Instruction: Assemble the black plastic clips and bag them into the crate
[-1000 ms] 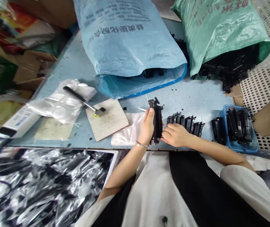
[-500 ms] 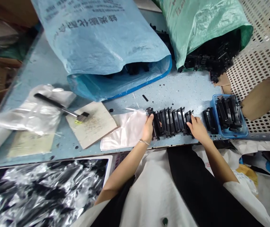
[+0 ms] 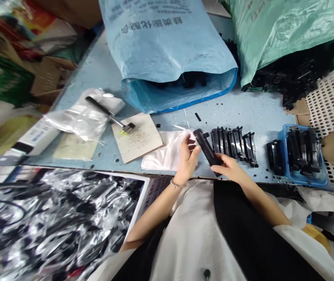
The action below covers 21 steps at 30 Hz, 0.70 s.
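Close to the front edge of the worktop (image 3: 268, 111), the right hand (image 3: 227, 168) grips the lower end of a black part (image 3: 205, 146), which leans toward the left hand (image 3: 188, 158); that one has its fingers parted, and I can't tell whether it touches the part. Just right of it stands a row of black parts (image 3: 233, 143), with a blue basket (image 3: 307, 180) nearer the right corner.
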### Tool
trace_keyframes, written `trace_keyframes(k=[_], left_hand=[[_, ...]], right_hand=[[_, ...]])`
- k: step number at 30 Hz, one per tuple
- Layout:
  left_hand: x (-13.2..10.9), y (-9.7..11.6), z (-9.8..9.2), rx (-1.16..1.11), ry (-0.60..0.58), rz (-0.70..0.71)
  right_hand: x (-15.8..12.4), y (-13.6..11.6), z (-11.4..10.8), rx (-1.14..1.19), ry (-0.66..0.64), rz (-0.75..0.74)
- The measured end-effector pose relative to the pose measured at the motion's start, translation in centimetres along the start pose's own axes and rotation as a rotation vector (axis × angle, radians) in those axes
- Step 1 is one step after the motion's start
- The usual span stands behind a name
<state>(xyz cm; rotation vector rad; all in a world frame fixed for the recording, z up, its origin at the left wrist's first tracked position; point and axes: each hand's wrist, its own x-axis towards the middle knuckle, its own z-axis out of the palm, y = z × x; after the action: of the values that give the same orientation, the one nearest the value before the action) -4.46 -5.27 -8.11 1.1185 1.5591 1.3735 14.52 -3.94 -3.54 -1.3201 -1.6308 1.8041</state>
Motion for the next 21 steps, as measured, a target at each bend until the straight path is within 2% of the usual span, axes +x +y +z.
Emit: trace_keyframes(k=[3, 5, 8, 10, 13, 17, 19, 21], left_hand=[[1.3, -2.3, -2.7, 0.491, 0.019, 0.132], [2.2, -3.5, -4.0, 0.642, -0.05, 0.156], [3.4, -4.3, -5.4, 0.554, -0.19, 0.127], [3.8, -4.3, -6.2, 0.418, -0.224, 0.075], [4.0, -4.0, -7.0, 0.276, -0.17, 0.008], [3.3, -3.1, -7.1, 0.208, -0.122, 0.017], [2.7, -2.6, -7.3, 0.247, -0.092, 0.061], [2.4, -2.2, -7.6, 0.372, -0.098, 0.174]], right_hand=[[0.7, 0.8, -0.2, 0.26, 0.066, 0.036], [1.1, 0.9, 0.0, 0.353, 0.099, 0.009], [1.8, 0.5, 0.5, 0.444, 0.106, 0.006], [2.5, 0.0, 1.0, 0.509, 0.087, 0.015], [4.3, -0.8, 1.9, 0.595, 0.037, 0.014], [8.0, -1.1, 4.3, 0.647, -0.016, 0.002], [9.3, -1.0, 5.2, 0.627, 0.042, -0.007], [9.5, -0.8, 5.3, 0.61, 0.128, -0.01]])
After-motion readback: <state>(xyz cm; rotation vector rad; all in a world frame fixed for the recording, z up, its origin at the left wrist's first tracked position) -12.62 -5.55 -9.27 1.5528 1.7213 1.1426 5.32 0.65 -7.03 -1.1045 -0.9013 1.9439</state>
